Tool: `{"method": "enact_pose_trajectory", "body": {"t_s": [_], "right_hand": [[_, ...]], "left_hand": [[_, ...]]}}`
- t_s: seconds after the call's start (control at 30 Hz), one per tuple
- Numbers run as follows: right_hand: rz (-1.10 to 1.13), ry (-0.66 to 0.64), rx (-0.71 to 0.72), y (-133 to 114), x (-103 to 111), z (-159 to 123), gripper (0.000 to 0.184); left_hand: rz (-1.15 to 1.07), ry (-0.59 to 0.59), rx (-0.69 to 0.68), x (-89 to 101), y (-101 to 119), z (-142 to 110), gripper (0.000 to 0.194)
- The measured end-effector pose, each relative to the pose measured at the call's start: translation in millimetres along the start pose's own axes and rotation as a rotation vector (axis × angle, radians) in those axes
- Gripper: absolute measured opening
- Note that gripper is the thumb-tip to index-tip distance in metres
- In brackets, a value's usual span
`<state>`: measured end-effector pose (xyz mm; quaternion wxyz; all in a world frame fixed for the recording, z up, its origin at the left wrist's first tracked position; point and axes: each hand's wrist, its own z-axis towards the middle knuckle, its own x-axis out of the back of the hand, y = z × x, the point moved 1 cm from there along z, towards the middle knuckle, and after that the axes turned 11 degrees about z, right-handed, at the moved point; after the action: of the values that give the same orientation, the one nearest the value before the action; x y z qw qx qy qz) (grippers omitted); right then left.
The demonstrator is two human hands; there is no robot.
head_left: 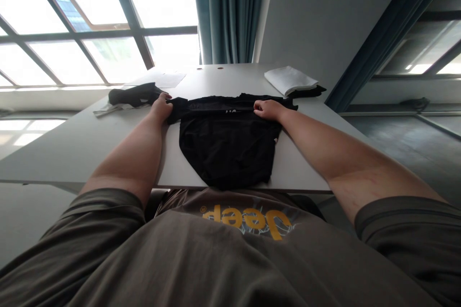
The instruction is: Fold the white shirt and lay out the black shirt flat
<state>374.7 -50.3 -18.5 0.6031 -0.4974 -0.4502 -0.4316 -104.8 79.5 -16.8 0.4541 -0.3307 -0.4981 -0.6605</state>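
A black T-shirt (230, 146) lies spread on the white table (302, 168), its lower end at the near edge. A fold runs across its upper part, with a small bit of white print beside it. At the shirt's left sleeve, my left hand (163, 106) has its fingers bent round the cloth edge; the fingertips are partly hidden. My right hand (268, 109) pinches the fabric at the upper right, fingers curled in. Both forearms reach forward on either side of the shirt.
Dark and pale garments (135, 95) lie in a heap at the left. A folded white cloth (291, 80) rests over a black one at the back right. White paper (169, 79) lies near the window. A blue curtain (230, 14) hangs behind the table.
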Motion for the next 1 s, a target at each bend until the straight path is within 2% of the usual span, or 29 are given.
{"method": "enact_pose_trajectory", "body": {"t_s": [0.13,0.27,0.47,0.73,1.0], "right_hand": [[-0.001,-0.001,-0.005,-1.1,1.6,-1.2,0.030],[0.003,0.002,-0.007,-0.9,2.1,-1.3,0.030],[0.022,0.009,-0.006,0.0,0.9,-0.9,0.029],[0.008,0.008,0.001,-0.1,0.7,-0.8,0.032],[0.013,0.014,-0.006,0.7,0.1,-0.4,0.031]], "left_hand": [[-0.003,-0.029,-0.016,-5.8,0.6,1.9,0.063],[0.106,-0.100,-0.086,-5.7,11.7,-1.9,0.068],[0.253,-0.184,-0.155,-8.2,27.9,-7.5,0.060],[0.260,-0.204,-0.162,-11.6,26.1,-4.5,0.061],[0.244,-0.187,-0.147,-7.3,31.1,-10.3,0.058]]}}
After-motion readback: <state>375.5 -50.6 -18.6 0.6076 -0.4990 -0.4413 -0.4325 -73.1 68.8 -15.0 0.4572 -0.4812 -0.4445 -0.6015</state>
